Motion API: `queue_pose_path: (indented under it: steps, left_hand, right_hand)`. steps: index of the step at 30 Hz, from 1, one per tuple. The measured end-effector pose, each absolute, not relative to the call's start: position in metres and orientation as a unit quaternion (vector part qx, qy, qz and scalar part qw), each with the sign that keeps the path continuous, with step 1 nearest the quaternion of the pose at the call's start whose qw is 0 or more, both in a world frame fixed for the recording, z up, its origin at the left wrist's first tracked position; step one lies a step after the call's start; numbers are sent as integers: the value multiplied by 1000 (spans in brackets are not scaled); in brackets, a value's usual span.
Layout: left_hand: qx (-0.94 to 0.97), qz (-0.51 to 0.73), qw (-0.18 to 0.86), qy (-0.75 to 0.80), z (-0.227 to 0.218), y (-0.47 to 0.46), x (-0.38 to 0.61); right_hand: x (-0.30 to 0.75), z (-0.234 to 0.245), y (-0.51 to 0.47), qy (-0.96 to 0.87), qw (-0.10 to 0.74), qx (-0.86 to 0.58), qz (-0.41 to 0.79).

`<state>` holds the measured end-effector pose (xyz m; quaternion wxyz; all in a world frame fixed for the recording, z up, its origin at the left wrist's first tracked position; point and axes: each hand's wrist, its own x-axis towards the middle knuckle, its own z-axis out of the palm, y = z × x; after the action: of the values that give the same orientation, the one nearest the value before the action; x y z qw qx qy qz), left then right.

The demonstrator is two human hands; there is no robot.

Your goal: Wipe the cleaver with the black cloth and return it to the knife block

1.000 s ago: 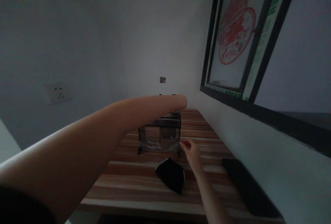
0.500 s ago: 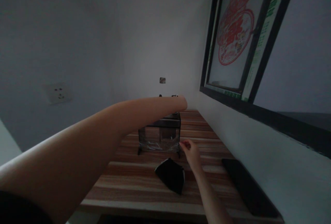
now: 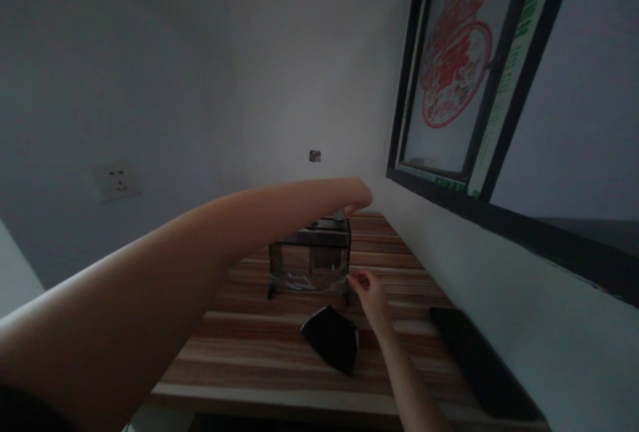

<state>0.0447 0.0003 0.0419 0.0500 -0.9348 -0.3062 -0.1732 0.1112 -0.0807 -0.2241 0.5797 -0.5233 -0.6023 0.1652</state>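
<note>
A small black-framed rack (image 3: 309, 237) with clear plastic across its front stands on the wood-grain table. My left arm reaches over it from the left, hiding part of its top. Bent downward, my left hand (image 3: 360, 191) is above the rack's right end, close to a small clear item (image 3: 340, 214); its fingers are mostly hidden. My right hand (image 3: 370, 291) is pinched at the rack's lower right edge, thumb and forefinger closed against the frame. In front of the rack lies a folded black cloth-like piece (image 3: 331, 340) with a pale edge.
A long flat black object (image 3: 482, 362) lies at the table's right side, along the wall. Above it is a dark-framed window (image 3: 444, 182) with red markings on the glass. A wall socket (image 3: 118, 180) is at left. The table (image 3: 239, 355) has its front edge towards me.
My left hand has shifted slightly right and up, and a downward-bent finger or thumb now shows. My right hand stays at the rack's edge. The view has moved a little.
</note>
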Motion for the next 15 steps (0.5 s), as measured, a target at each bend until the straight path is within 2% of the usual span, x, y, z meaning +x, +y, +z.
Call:
queue_pose_path:
  steps: [2, 3, 5, 7, 10, 12, 15]
  left_hand:
    - [-937, -106, 72, -326, 59, -12, 37]
    - [-938, -23, 117, -327, 68, -19, 32]
    - [-939, 17, 189, -288, 82, -35, 18]
    - [-948, -27, 207, -239, 89, -53, -1]
    - [-964, -148, 152, -161, 81, -84, -40]
    - [-952, -253, 85, -147, 61, -105, -73]
    - [-889, -407, -10, -208, 12, -123, -130]
  right_hand:
    - [111, -224, -81, -603, 580, -521, 170]
    - [111, -224, -81, -603, 580, -519, 173]
    - [111, -223, -82, -604, 580, -516, 180]
    - [111, -222, -83, -605, 580, -513, 187]
    - [112, -221, -84, -604, 580, -509, 197]
    - [112, -220, -84, -601, 583, -509, 202]
    - [113, -219, -86, -595, 589, -506, 207]
